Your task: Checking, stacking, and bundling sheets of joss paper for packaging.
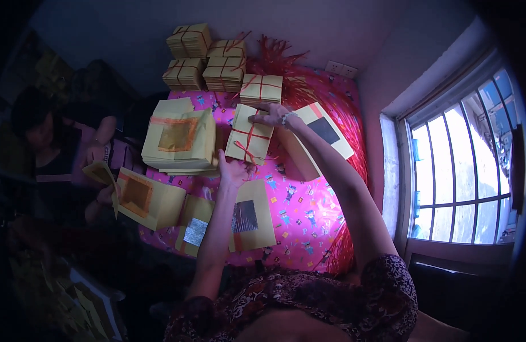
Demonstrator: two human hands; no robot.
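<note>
A bundle of yellow paper [240, 141], tied crosswise with red ribbon, lies tilted between my hands. My left hand [235, 171] grips its near left corner, fingers partly hidden beneath it. At the far right edge my right hand [271, 115], with a bracelet on the wrist, is closed over the bundle; the thumb side is hidden. Just beyond stands another tied bundle [261, 87]. Right of my hands, partly under my forearm, is a stack of yellow sheets [340, 139] with a dark square. To the left rises a taller stack of yellow paper [160, 152] with a gold square.
Several tied bundles [186, 74] are piled against the wall. Long red ribbons [346, 114] spread along the right side of the pink patterned tablecloth [297, 228]. Loose silver-squared sheets [263, 205] lie near me. At left another person's hand [96, 153] handles yellow paper. A barred window [457, 165] stands right.
</note>
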